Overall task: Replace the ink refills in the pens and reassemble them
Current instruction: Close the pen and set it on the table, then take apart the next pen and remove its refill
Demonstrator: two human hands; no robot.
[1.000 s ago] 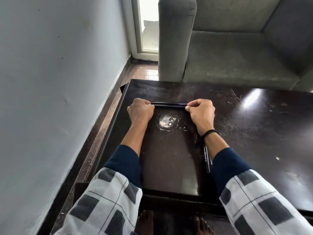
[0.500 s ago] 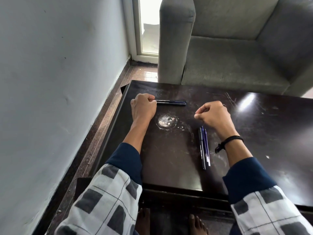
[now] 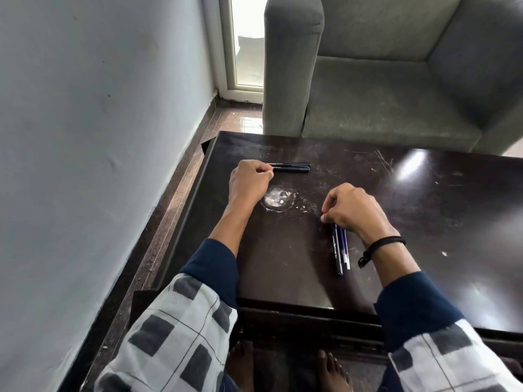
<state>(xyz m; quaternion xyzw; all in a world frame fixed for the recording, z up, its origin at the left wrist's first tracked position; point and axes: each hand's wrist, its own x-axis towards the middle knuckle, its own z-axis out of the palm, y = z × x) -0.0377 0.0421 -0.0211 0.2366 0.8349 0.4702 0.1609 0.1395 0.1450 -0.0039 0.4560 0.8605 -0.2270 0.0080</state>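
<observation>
A dark glossy counter (image 3: 424,222) is seen before a grey sofa (image 3: 396,94). Beyond its pale round scuff (image 3: 276,200), two slim dark pens (image 3: 294,166) are pinched by fingers of the left hand (image 3: 249,181). Right of the scuff, a blue pen-and-refill bundle (image 3: 340,250) is pinched by the right hand (image 3: 353,210). Light, stiff, slippery barrels are judged best held mid-length.

The table (image 3: 283,264) is dark, glossy, scratched wood, the pens (image 3: 338,250) smooth plastic, the armchair (image 3: 382,103) matt cloth.

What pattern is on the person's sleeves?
The sleeves are white with dark grey checks, seen best in the head view.
</observation>
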